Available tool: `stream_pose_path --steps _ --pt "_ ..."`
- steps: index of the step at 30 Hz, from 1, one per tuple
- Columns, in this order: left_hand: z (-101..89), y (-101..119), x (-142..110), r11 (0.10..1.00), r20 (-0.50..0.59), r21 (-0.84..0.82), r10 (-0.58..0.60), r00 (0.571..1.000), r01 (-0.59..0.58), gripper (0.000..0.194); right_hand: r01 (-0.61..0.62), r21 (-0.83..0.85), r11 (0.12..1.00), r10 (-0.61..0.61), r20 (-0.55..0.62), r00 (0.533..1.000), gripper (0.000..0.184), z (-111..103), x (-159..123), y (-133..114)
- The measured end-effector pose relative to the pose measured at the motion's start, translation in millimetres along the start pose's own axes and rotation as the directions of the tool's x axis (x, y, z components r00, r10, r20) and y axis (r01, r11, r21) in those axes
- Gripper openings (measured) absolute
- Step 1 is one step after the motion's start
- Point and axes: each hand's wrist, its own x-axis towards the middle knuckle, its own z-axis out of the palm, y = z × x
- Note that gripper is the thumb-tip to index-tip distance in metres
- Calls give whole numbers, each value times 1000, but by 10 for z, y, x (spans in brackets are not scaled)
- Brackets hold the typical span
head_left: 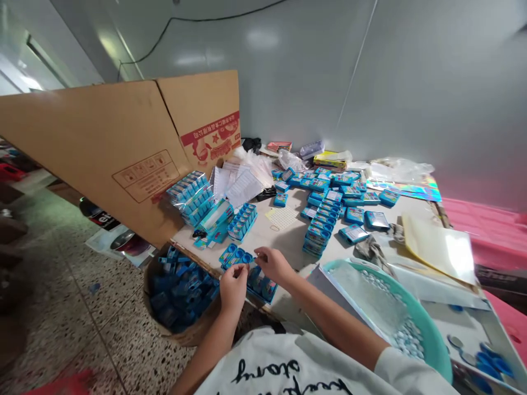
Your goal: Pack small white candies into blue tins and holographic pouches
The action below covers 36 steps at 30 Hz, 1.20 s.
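White table (269, 236) against grey wall (296, 82), speckled floor (111, 296). Left hand (233, 285), right hand (275, 264) near blue cases (236, 255): fingers curled, can't tell if pinching.

From the right hand (272, 263), a bare strip of tabletop (269, 240) opens toward twelve o'clock. Stacked blue boxes (323, 225) block two o'clock, a blue pack (242, 221) eleven, the green basin (431, 332) four.

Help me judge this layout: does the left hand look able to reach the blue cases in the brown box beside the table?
Probably yes: the left hand is near the brown box, and nothing visible covers the blue cases, though it would likely need to dip below the table.
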Motion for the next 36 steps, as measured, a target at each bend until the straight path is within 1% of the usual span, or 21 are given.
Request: stream_pose_path --steps 2,5,8,10,12,16,18,21,24,26,28,30,32,33,34,35,36 --pt "-16 -21 62 996 4 87 33 999 -33 28 5 -24 1000 -3 75 997 31 -45 126 16" --pt "7 -56 97 983 38 168 67 997 -72 25 18 -46 999 -9 188 982 31 -122 296 75" --pt "51 -88 99 963 58 247 99 993 -111 23 14 -38 999 -1 310 951 34 -151 437 194" --pt "74 -97 108 941 72 305 129 989 -145 16 6 -17 1000 0 364 931 35 -139 519 286" --pt "90 -90 128 917 89 357 154 984 -176 9 5 11 1000 -9 384 923 33 -119 593 364" --pt "109 -46 182 878 114 438 156 981 -191 7 -20 78 997 -14 412 911 26 -96 695 469" --pt "107 -26 202 864 133 464 150 980 -195 11 -60 126 990 0 435 901 27 -88 700 525" --pt "88 -25 220 851 177 479 147 973 -216 20 -161 213 964 46 461 886 33 -36 625 635" --pt "63 -56 238 849 197 475 155 968 -232 26 -253 269 929 116 439 891 29 80 503 710" --pt "45 -73 246 852 200 465 163 966 -240 26 -284 273 919 166 384 908 26 150 438 690" --pt "19 -73 235 856 201 453 174 964 -249 22 -292 260 920 219 277 936 19 145 367 617" --pt "-22 -56 186 859 195 440 193 962 -262 16 -289 240 927 269 113 957 15 6 225 540" --pt "-76 -35 104 852 180 405 280 943 -331 11 -237 208 949 265 -121 957 23 -269 -50 523" --pt "-104 -26 58 838 181 367 362 915 -404 7 -201 167 965 241 -265 934 25 -438 -245 551" --pt "-127 -17 11 810 202 312 453 868 -496 5 -182 104 978 209 -410 888 26 -610 -474 603" --pt "-140 -4 -35 771 254 241 536 805 -589 5 -197 22 980 179 -531 828 27 -770 -727 679" --pt "-137 15 -81 728 316 164 601 735 -666 7 -265 -63 962 172 -613 771 28 -907 -991 773"
